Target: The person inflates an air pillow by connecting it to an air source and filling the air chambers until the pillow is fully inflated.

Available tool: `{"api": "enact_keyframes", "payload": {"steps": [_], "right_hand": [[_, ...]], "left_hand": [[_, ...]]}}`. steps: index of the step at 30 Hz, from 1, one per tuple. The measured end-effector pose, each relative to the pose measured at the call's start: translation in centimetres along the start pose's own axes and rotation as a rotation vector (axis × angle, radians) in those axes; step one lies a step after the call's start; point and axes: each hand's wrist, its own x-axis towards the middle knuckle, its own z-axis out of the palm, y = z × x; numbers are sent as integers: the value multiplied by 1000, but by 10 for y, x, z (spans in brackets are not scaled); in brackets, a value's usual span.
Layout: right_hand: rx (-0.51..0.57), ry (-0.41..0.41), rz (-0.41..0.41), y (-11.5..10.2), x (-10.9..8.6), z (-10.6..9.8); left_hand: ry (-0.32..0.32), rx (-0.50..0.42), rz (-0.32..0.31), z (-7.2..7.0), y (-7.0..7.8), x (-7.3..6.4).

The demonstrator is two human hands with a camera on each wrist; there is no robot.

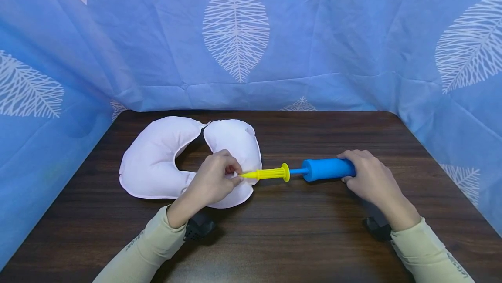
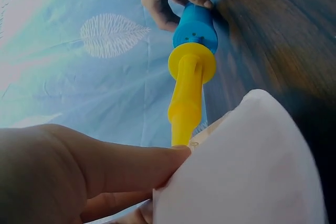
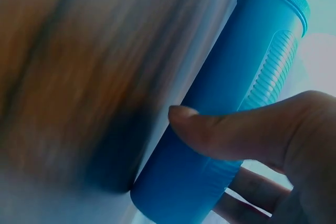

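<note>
A white U-shaped inflatable neck pillow [image 1: 150,161], plump with air, lies on the left of the table. My left hand [image 1: 215,177] pinches it by its near right part, thumb and fingers right at the tip of a yellow nozzle [image 1: 270,173]. That nozzle belongs to a blue balloon hand pump [image 1: 327,170], whose thin blue rod shows between nozzle and barrel. My right hand [image 1: 370,178] grips the barrel's far end, the thumb [image 3: 226,132] across its side in the right wrist view. The nozzle's very tip is hidden behind my left thumb [image 2: 142,163].
The dark wood-grain table [image 1: 298,235] carries the pillow and pump. Blue curtains [image 1: 313,48] with white leaf prints stand along its back and both sides. Dark wrist devices [image 1: 199,227] sit under both wrists, below light sleeves [image 1: 145,248].
</note>
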Motion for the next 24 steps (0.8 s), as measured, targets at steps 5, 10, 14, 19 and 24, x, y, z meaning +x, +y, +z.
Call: {"api": "enact_keyframes", "payload": {"steps": [5, 10, 14, 19, 24], "right_hand": [[-14, 6, -75, -20, -1, 5], [-35, 24, -129, -33, -4, 9], [-35, 28, -118, -33, -6, 11], [-32, 15, -100, -30, -6, 11], [-24, -2, -65, -20, -3, 6]], "left_hand": [[-1, -7, 16, 2, 0, -1], [16, 3, 29, 2, 0, -1], [9, 4, 21, 2, 0, -1], [5, 1, 4, 1, 0, 0], [-5, -7, -13, 1, 0, 1]]}}
